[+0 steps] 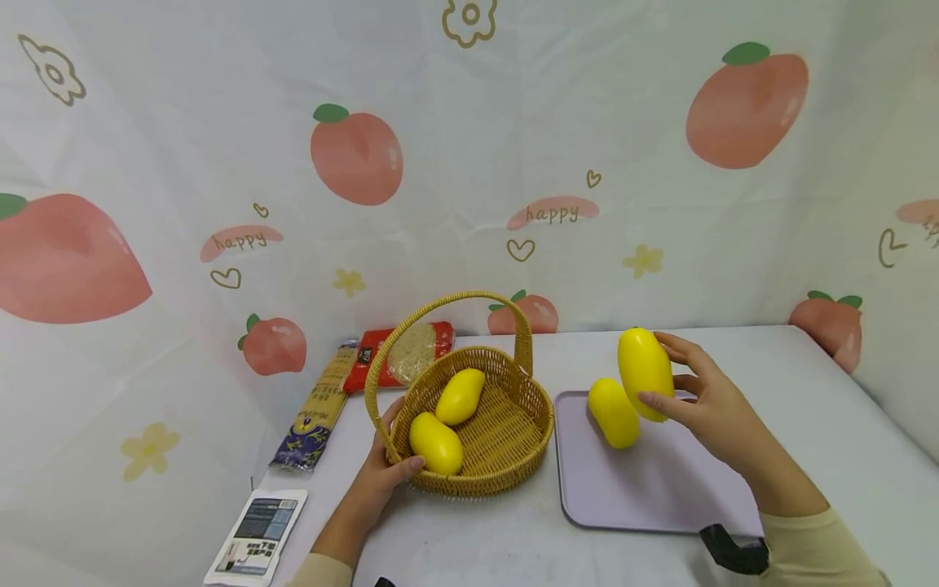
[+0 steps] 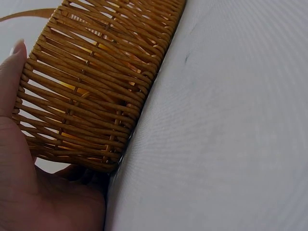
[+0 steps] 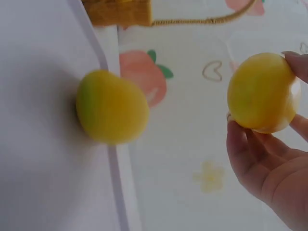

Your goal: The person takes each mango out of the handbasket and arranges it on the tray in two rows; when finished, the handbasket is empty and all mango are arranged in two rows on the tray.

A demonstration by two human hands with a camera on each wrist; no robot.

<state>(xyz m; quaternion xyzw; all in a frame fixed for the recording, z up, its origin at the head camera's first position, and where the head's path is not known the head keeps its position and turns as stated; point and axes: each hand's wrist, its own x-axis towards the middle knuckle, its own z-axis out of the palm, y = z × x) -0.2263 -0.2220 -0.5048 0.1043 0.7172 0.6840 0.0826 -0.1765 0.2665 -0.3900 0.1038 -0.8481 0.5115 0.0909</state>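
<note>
My left hand (image 1: 383, 469) grips the left rim of a wicker basket (image 1: 513, 456), thumb over the near edge; in the left wrist view the thumb and palm lie against its woven side (image 2: 91, 82). Inside the basket are two yellow mangoes, one (image 1: 460, 397) behind the other (image 1: 436, 444). Above a lilac tray (image 1: 660, 497), my right hand (image 1: 707, 399) holds a yellow mango (image 1: 645, 373) between thumb and fingers, clear of the tray. Another mango (image 1: 614, 414) lies on the tray, just left of the held one; the right wrist view shows both the held mango (image 3: 263, 93) and the lying one (image 3: 112, 107).
Behind the basket lies a red package with a clear window (image 1: 411, 355). A long gold and blue packet (image 1: 317, 408) is left of the basket, and a white pouch (image 1: 258, 534) lies nearer on the left. A fruit-printed curtain (image 1: 455, 163) hangs behind the white table.
</note>
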